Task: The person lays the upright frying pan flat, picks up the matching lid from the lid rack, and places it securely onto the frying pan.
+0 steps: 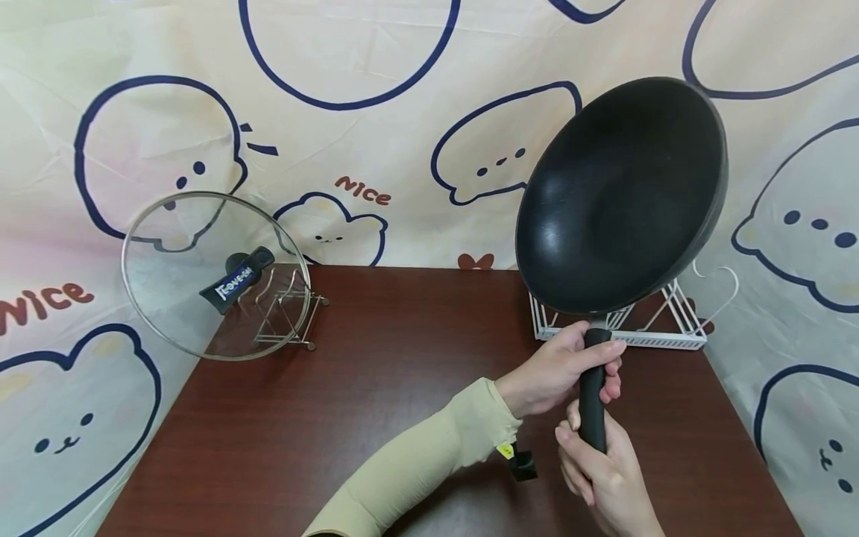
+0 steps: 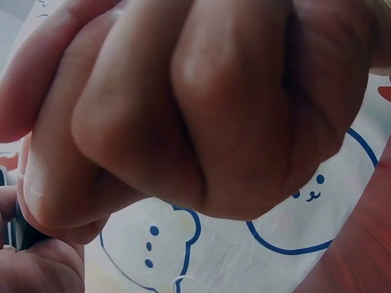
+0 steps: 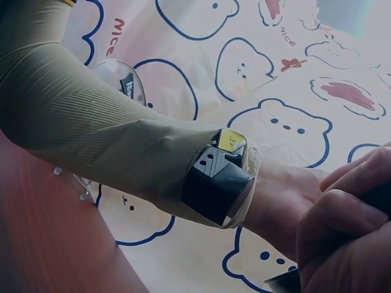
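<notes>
A black frying pan (image 1: 620, 201) is held up with its dark inner face toward the head camera, tilted and above the right part of the table. My left hand (image 1: 557, 369) grips the upper handle (image 1: 592, 406), close to the pan's body, its thumb laid across the front. Lower down, my right hand (image 1: 600, 466) holds the handle's end. Curled left fingers (image 2: 183, 122) fill most of the left wrist view. In the right wrist view, the right hand (image 3: 351, 244) appears at the lower right edge, with the pan mostly out of sight.
A glass lid (image 1: 168, 306) with a black knob stands upright in a small metal wire rack (image 1: 312, 317) on the table's left. Behind the pan, a white rack (image 1: 654, 341) sits at the table's back right. A cartoon-printed cloth (image 1: 396, 149) hangs around the brown table (image 1: 403, 335).
</notes>
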The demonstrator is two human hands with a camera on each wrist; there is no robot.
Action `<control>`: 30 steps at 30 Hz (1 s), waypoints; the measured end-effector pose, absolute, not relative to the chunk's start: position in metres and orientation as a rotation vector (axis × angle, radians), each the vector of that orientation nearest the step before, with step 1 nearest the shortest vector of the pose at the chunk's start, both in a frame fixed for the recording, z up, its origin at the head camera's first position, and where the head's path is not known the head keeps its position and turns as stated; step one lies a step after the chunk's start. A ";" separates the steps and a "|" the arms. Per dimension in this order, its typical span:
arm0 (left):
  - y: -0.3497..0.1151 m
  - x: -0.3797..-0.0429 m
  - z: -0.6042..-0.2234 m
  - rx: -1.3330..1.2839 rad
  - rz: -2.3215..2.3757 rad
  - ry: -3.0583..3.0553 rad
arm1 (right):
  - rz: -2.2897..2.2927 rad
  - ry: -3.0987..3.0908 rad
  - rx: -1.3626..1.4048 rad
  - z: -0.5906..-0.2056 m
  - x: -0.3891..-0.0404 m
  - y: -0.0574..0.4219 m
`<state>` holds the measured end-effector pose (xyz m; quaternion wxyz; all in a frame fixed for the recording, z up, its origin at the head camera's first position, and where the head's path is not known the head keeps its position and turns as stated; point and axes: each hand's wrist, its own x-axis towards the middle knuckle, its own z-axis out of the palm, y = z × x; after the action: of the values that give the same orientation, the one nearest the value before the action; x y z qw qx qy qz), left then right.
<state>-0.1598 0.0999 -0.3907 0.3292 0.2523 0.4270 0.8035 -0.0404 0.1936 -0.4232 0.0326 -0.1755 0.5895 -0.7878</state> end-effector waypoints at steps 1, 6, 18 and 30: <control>0.099 -0.160 -0.391 0.671 2.096 1.120 | -2.431 1.801 -0.559 -0.424 -0.041 0.194; 0.095 -0.161 -0.393 0.679 2.089 1.140 | -2.440 1.748 -0.590 -0.426 -0.042 0.193; 0.089 -0.160 -0.396 0.662 2.094 1.155 | -2.431 1.708 -0.566 -0.429 -0.043 0.190; 0.082 -0.158 -0.399 0.603 2.114 1.175 | -2.444 1.640 -0.625 -0.435 -0.045 0.185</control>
<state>-0.1578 0.0816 -0.3990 0.3188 0.2294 0.4469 0.8038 -0.0452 0.1849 -0.4347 0.0662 -0.2072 0.5439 -0.8104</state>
